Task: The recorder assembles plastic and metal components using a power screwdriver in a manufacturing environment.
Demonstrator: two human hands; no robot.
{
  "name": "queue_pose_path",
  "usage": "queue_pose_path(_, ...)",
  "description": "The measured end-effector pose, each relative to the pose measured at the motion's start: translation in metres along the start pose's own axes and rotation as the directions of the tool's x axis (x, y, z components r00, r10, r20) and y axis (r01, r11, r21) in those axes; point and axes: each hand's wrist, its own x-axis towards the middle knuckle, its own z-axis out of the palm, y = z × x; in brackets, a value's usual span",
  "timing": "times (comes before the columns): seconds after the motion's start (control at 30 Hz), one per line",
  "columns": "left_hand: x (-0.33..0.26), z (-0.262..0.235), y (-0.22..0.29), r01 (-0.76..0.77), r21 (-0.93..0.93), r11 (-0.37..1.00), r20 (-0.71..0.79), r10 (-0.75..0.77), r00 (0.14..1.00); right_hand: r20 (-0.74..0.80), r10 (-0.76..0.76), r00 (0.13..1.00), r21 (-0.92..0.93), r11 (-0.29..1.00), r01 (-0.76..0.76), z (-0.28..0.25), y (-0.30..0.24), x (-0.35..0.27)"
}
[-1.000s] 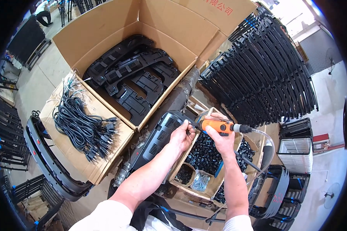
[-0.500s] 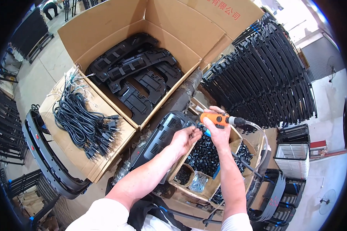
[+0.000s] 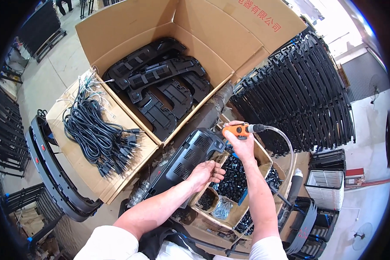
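My right hand (image 3: 242, 146) grips an orange air screwdriver (image 3: 236, 130) with a clear hose at its back end. Its front end is over the far end of a black plastic housing (image 3: 187, 157) with slotted vents; the tip is hard to make out. My left hand (image 3: 207, 174) hangs beside that housing, over the near side of a parts box, its fingers curled in. Whatever those fingers hold, if anything, is too small to tell. Below the hands are small black plastic parts (image 3: 229, 182), and silver screws (image 3: 222, 207) fill a compartment nearer me.
Beyond the housing, a large open carton (image 3: 203, 32) contains black plastic covers (image 3: 164, 76). Bundled black cables (image 3: 93, 134) lie on cardboard (image 3: 69, 162) at left. Curved black frames (image 3: 56, 175) stand at far left. Stacked black frames (image 3: 299, 91) rise at right, near a white crate (image 3: 325, 190).
My left hand has drawn back toward me and away from the screwdriver's front end. My right hand stays at the housing's far end with the screwdriver. The whole view has shifted slightly.
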Motion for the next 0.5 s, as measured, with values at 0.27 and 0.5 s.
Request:
queue_pose_path(0.27,-0.012,-0.007,-0.004,-0.109,0.045,0.993,-0.112,0.113,0.987,0.017,0.030,0.999,-0.036,0.999,-0.029,-0.001,0.001,0.002)
queue_pose_path(0.5,-0.015,-0.024,0.001,-0.170,0.261,0.950,-0.035,0.185,0.982,0.045,0.011,0.999,-0.043,0.999,-0.010,-0.003,0.012,0.004)
